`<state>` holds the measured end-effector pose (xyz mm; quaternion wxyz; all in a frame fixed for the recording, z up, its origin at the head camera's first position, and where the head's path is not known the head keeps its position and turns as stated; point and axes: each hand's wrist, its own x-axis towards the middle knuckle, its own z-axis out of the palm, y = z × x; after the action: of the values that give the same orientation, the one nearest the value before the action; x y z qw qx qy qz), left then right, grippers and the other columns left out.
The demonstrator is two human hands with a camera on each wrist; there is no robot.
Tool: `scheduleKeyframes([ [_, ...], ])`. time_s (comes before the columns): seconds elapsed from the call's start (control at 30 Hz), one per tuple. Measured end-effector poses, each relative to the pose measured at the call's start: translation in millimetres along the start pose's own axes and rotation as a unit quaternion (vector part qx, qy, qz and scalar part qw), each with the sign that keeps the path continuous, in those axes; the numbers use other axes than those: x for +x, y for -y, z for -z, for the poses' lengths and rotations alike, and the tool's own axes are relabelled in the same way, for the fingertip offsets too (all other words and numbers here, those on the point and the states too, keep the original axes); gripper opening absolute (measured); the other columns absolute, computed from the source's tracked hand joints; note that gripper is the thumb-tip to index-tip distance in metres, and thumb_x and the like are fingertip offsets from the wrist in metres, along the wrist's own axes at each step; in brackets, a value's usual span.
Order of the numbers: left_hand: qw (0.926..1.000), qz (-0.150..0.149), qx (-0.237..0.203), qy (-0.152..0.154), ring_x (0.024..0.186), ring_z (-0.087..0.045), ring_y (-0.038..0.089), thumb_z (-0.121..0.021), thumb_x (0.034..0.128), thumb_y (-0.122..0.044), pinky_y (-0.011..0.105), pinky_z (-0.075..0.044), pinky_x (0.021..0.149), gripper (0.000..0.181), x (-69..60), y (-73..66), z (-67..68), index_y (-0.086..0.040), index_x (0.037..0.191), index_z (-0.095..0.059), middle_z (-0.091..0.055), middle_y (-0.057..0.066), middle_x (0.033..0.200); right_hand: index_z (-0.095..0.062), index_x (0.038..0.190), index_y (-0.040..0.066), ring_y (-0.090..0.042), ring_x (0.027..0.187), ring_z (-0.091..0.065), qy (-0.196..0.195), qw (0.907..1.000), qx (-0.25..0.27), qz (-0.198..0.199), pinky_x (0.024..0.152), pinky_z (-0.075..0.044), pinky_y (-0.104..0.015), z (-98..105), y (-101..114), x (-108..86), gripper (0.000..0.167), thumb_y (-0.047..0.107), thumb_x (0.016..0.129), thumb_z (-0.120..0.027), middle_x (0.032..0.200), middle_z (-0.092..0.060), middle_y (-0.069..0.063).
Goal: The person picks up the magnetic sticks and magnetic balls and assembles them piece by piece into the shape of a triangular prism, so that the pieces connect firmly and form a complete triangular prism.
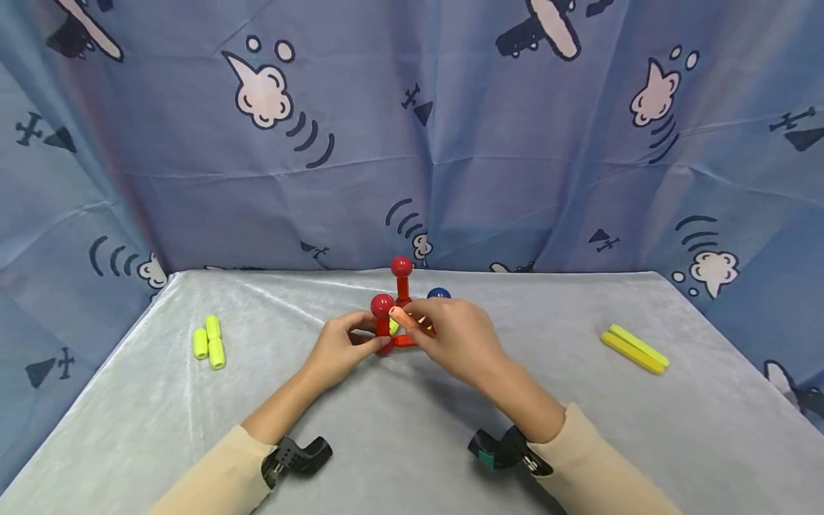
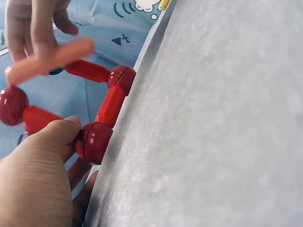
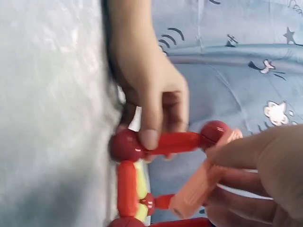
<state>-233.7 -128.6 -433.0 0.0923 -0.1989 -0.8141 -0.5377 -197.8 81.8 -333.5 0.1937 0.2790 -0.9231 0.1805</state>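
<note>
A frame of magnetic-looking sticks and balls stands on the table in front of me. My left hand (image 1: 341, 349) pinches its near upright, a red stick (image 3: 177, 142), close to the lower red ball (image 2: 94, 143). On top of that upright sits another red ball (image 1: 382, 305). Between the fingers of my right hand (image 1: 460, 336) is an orange stick (image 2: 52, 60), tilted, with one end at the upper red ball; whether they touch I cannot tell. Farther back rise a red ball (image 1: 402, 267) on a red stick and a blue ball (image 1: 439, 293), partly hidden by my right hand.
Several short yellow-green tubes (image 1: 213, 342) lie on the left of the grey cloth-covered table (image 1: 360, 443). Two longer yellow sticks (image 1: 634, 349) lie side by side on the right. A patterned blue curtain (image 1: 360, 164) hangs behind the table's far edge.
</note>
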Motion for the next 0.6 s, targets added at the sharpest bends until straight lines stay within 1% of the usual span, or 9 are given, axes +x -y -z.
scheduleKeyframes([
  [0.1,1.0000,-0.004,-0.002,0.003,0.092,-0.075,0.020,-0.079,0.0866,-0.011,0.025,-0.061,0.080,0.023,2.7,-0.5,-2.0,-0.006,0.109,-0.073,-0.077,0.010,0.102,-0.079,0.097,0.016,-0.008,0.058,-0.055,-0.015,0.9991,-0.036,-0.014,0.049,-0.043,-0.021,-6,1,-1.0,0.021,0.036,0.091,-0.075,0.071,-0.070,0.004],
  [0.2,1.0000,-0.006,-0.003,0.003,0.093,-0.075,0.023,-0.079,0.0861,-0.010,0.026,-0.061,0.080,0.023,2.9,-1.2,-2.0,-0.005,0.108,-0.073,-0.077,0.011,0.103,-0.076,0.091,0.015,-0.008,0.053,-0.050,-0.015,0.9982,-0.056,-0.015,0.046,-0.038,-0.022,-8,-2,-1.3,0.017,0.033,0.090,-0.077,0.062,-0.061,0.004],
  [0.27,1.0000,-0.008,-0.004,0.004,0.094,-0.075,0.024,-0.079,0.0858,-0.009,0.027,-0.061,0.081,0.024,1.3,-0.8,-1.2,-0.004,0.108,-0.073,-0.077,0.013,0.103,-0.075,0.087,0.015,-0.010,0.051,-0.049,-0.013,0.9979,-0.063,-0.010,0.045,-0.037,-0.023,-12,-4,-1.7,0.016,0.031,0.089,-0.078,0.060,-0.060,0.004],
  [0.33,1.0000,-0.007,-0.005,0.003,0.094,-0.076,0.025,-0.080,0.0856,-0.008,0.028,-0.061,0.081,0.024,-0.7,-0.4,-0.1,-0.004,0.108,-0.073,-0.077,0.013,0.104,-0.073,0.083,0.015,-0.012,0.049,-0.048,-0.020,0.9973,-0.071,-0.004,0.043,-0.036,-0.025,-18,-3,-2.2,0.017,0.030,0.090,-0.078,0.057,-0.057,0.004],
  [0.4,1.0000,-0.007,-0.005,0.002,0.095,-0.076,0.025,-0.080,0.0857,-0.009,0.028,-0.061,0.082,0.024,-2.0,0.9,0.8,-0.004,0.108,-0.073,-0.077,0.013,0.104,-0.074,0.085,0.015,-0.014,0.047,-0.048,-0.027,0.9963,-0.082,0.001,0.042,-0.036,-0.026,-24,-2,-2.7,0.014,0.028,0.089,-0.078,0.057,-0.058,0.003],
  [0.5,0.9999,-0.010,-0.005,-0.001,0.094,-0.076,0.025,-0.080,0.0857,-0.009,0.029,-0.061,0.082,0.024,-2.0,1.2,0.8,-0.005,0.108,-0.073,-0.077,0.012,0.104,-0.075,0.088,0.015,-0.014,0.044,-0.045,-0.042,0.9946,-0.093,0.015,0.041,-0.034,-0.024,-28,-2,-3.6,0.012,0.026,0.090,-0.078,0.057,-0.059,0.003],
  [0.57,0.9999,-0.014,-0.004,-0.002,0.094,-0.076,0.025,-0.080,0.0856,-0.009,0.029,-0.061,0.082,0.023,-1.9,1.9,0.5,-0.005,0.107,-0.073,-0.077,0.012,0.103,-0.077,0.091,0.015,-0.012,0.045,-0.046,-0.055,0.9935,-0.092,0.039,0.041,-0.032,-0.021,-25,-5,-3.4,0.012,0.027,0.089,-0.078,0.058,-0.061,0.003],
  [0.6,0.9999,-0.015,-0.002,-0.002,0.094,-0.076,0.024,-0.080,0.0855,-0.009,0.029,-0.062,0.081,0.023,-1.9,2.0,0.4,-0.005,0.107,-0.073,-0.077,0.012,0.103,-0.077,0.090,0.014,-0.011,0.045,-0.047,-0.067,0.9930,-0.080,0.056,0.042,-0.032,-0.020,-22,-8,-2.9,0.013,0.027,0.088,-0.079,0.059,-0.063,0.002],
])
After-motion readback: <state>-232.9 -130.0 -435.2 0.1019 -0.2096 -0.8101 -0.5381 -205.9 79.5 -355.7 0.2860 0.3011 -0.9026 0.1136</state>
